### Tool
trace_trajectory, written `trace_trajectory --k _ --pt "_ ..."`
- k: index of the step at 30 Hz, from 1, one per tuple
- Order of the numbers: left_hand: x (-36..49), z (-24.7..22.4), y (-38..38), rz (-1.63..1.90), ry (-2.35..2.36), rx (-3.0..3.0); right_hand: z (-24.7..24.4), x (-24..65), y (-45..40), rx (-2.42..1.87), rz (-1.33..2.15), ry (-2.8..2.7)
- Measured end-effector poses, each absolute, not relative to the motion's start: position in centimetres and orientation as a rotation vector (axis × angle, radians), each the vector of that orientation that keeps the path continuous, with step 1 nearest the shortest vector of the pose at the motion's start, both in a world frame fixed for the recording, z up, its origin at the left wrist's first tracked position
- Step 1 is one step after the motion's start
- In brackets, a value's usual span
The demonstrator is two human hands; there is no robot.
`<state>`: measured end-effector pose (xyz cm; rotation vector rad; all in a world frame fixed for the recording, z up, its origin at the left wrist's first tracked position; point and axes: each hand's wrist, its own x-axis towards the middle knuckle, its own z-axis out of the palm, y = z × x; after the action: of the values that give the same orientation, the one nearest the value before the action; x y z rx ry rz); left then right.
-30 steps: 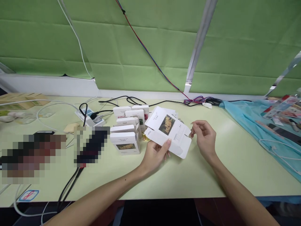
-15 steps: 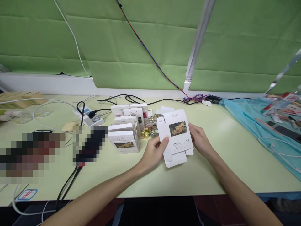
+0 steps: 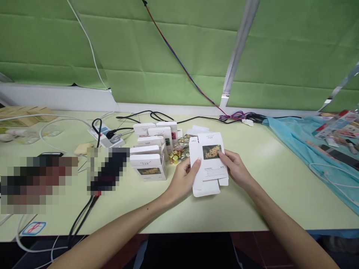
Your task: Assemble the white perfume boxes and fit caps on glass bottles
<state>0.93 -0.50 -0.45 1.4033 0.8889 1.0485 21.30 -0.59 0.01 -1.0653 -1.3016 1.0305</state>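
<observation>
A white cardboard box (image 3: 210, 170), flattened with its bottom flaps out, is held up between my two hands over the table. Yellow flowers are printed on its front. My left hand (image 3: 186, 173) grips its left edge, thumb in front and fingers behind. On the right edge, my right hand (image 3: 234, 166) pinches it, thumb on the flower picture. Left of my hands stand several assembled white boxes (image 3: 148, 168), upright in rows, the front one with a similar flower print. Gold caps (image 3: 175, 158) and clear bottles or packets (image 3: 183, 144) lie behind my left hand.
A power strip (image 3: 105, 135) with a black plug and cables lies behind the boxes to the left. Blurred-out items (image 3: 109, 170) rest at the left. A blue cloth (image 3: 294, 149) with various items covers the right end. The green curtain (image 3: 174, 56) hangs behind.
The flattened box has turned slightly and tilted in my hands. My right thumb has moved left from the box's edge onto the flower picture. My left hand keeps its grip.
</observation>
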Motion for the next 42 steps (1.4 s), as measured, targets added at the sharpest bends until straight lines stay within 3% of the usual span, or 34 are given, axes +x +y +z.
trace_trajectory --k 4,26,42 --pt "1.1 -0.4 -0.6 1.054 0.859 1.392 -0.2 21.5 -0.6 -1.061 1.179 -1.280" --pt "1.0 0.1 -1.5 0.968 0.946 1.767 -0.4 21.5 -0.4 -1.078 0.825 -1.161" --pt "0.9 -0.2 -1.6 0.923 0.852 1.628 -0.1 20.6 -0.6 -0.911 1.235 -0.930"
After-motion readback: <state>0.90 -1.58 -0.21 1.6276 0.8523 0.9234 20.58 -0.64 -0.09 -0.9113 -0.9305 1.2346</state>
